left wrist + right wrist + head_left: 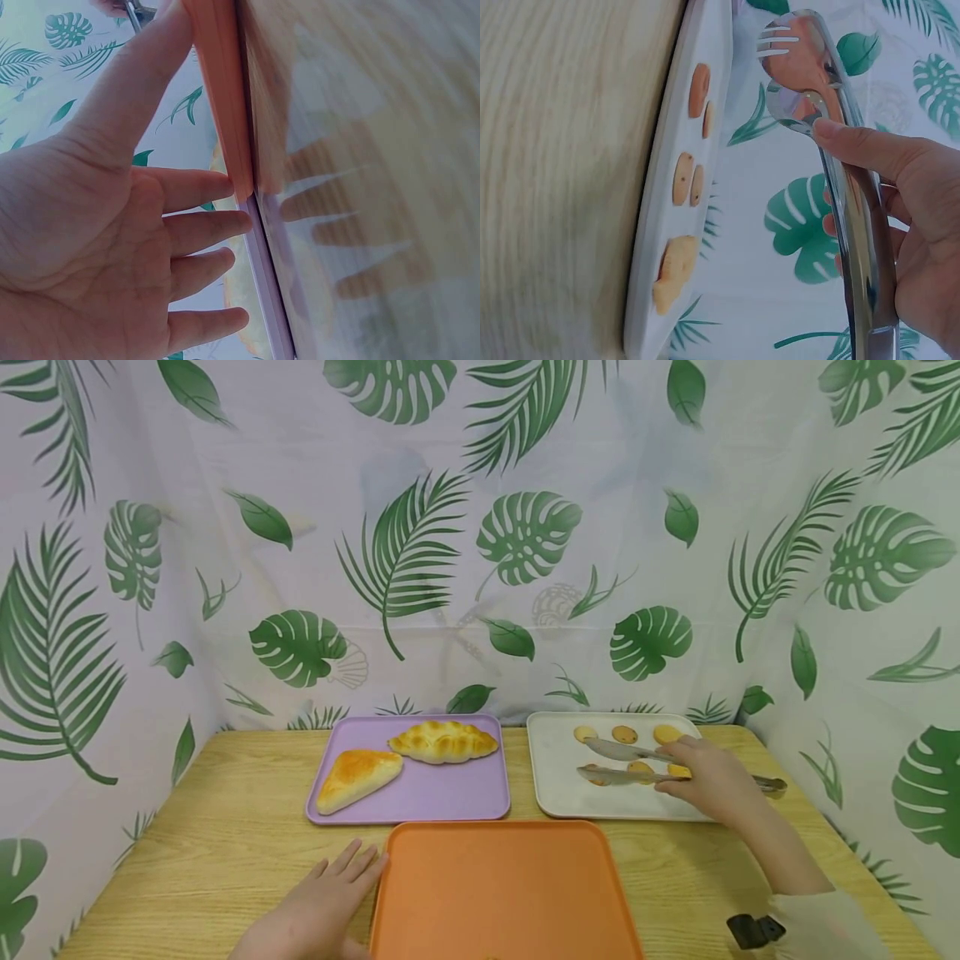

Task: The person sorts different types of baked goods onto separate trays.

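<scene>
My right hand (708, 777) holds a pair of metal serving tongs (618, 750) over the white tray (553, 789). In the right wrist view the tongs (855, 217) have spread, spoon-like ends, one of them slotted, with nothing between them. Several small cookies (624, 734) lie on that tray below. My left hand (315, 902) is at the left edge of the orange tray (495, 885). Seen from the left wrist, its fingers (199, 225) are straight and spread, and the thumb reaches the orange rim.
Behind the orange tray stands a purple tray (442, 797) with a triangular bread (360, 777) and a braided bread (444, 742). The trays share a wooden table (187, 843). A leaf-patterned cloth (442, 668) closes off the back and both sides.
</scene>
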Available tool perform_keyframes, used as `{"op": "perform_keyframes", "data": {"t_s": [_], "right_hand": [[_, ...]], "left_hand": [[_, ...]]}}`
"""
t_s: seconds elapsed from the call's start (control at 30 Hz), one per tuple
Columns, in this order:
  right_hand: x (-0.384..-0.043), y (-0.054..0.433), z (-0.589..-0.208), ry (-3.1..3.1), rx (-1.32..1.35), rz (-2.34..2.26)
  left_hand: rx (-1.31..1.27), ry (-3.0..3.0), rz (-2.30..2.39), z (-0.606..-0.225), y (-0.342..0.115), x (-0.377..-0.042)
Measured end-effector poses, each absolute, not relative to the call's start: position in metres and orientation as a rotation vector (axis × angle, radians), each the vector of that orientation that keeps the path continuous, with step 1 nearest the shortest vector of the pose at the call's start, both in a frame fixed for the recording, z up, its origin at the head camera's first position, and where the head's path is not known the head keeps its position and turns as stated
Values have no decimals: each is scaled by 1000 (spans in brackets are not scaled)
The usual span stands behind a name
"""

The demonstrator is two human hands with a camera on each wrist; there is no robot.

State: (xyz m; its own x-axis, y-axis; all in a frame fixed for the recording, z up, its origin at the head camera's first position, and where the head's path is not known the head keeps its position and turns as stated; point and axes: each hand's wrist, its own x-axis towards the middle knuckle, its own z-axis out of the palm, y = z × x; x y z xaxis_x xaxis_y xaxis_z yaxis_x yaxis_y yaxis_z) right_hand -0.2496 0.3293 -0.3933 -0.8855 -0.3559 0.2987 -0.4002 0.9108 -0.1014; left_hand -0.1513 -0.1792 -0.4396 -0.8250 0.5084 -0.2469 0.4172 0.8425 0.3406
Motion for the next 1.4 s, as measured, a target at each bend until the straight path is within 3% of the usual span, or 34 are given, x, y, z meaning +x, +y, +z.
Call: {"op": "perform_keyframes", "data": {"t_s": [0.53,1.4], "right_hand": [[-199,284,-385,-2402,930,318],[-141,211,-402,-2729,1311,422]], "left_hand": [[696,2699,363,-440,-179,-151],[678,2687,358,-441,-176,-154]]}}
